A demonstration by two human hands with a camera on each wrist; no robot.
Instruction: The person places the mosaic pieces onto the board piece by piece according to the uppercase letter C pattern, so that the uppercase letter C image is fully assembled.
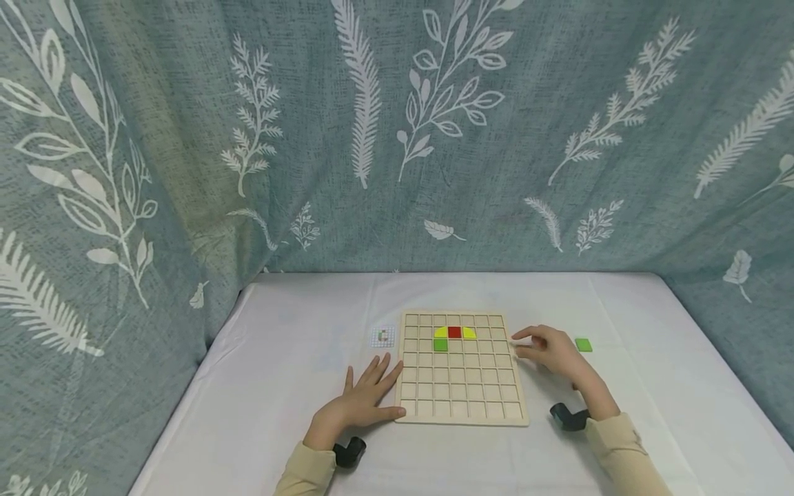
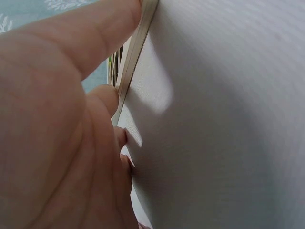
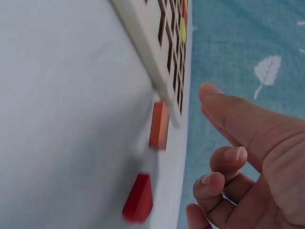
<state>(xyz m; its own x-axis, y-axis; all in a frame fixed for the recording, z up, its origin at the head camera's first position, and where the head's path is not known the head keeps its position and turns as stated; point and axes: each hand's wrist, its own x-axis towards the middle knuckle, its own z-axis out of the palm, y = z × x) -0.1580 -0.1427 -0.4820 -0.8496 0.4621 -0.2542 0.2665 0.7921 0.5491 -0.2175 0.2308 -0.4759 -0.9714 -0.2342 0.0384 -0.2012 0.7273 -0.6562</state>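
Observation:
A pale wooden grid board (image 1: 459, 387) lies on the white table. In its upper cells sit a red square tile (image 1: 454, 332), a green square tile (image 1: 440, 344) and two yellow curved-edge tiles (image 1: 469, 333). My left hand (image 1: 356, 403) has its fingers spread, with thumb and index finger touching the board's left edge. Just off the right edge hovers my right hand (image 1: 552, 353), thumb and index finger apart and nothing visible between them. The right wrist view shows an orange block (image 3: 158, 126) and a red block (image 3: 138, 198) on the table beside the board; the hand hides them from the head view.
A small card with a printed grid pattern (image 1: 382, 336) lies left of the board. Right of my right hand is a loose green tile (image 1: 583, 344). A blue-green leaf-patterned curtain (image 1: 397, 207) hangs behind and beside the table.

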